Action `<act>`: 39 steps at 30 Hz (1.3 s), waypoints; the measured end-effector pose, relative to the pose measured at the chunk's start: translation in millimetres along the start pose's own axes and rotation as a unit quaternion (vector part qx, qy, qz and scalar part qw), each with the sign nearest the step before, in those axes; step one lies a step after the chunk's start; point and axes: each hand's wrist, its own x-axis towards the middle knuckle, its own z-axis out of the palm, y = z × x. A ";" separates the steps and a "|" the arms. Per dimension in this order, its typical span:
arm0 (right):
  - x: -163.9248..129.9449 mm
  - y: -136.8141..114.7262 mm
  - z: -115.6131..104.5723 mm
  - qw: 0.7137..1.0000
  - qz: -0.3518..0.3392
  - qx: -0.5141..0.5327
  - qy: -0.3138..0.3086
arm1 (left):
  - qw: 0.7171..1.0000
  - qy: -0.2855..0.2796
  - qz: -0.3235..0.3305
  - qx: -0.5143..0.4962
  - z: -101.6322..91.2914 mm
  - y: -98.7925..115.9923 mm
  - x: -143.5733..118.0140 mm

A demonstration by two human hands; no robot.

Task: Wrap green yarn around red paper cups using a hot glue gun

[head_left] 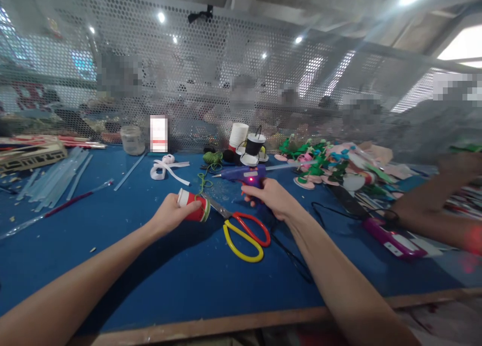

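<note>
My left hand (168, 214) is closed round a red paper cup (194, 208) tipped on its side, with green yarn wrapped near one end. From the cup a loose strand runs back to a ball of green yarn (213, 158). My right hand (271, 198) grips a purple hot glue gun (241, 174) with a lit red light; its nozzle points left, above the cup, and a clear glue stick (289, 165) sticks out behind. Between my hands lie scissors (246, 235) with one red and one yellow handle, blades partly behind the cup.
Glue sticks (56, 178) lie at the left, white ribbon (165, 170) and a clear jar (132, 140) farther back. Stacked paper cups (238, 135) stand by the mesh panel. Small green and pink crafts (314, 167), a purple power strip (393, 239) and another person's arm (429, 200) are at right.
</note>
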 end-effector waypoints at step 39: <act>-44.3 -8.8 25.5 0.972 -0.081 -0.199 -0.098 | 0.987 0.008 -0.006 0.162 -5.8 -1.6 6.4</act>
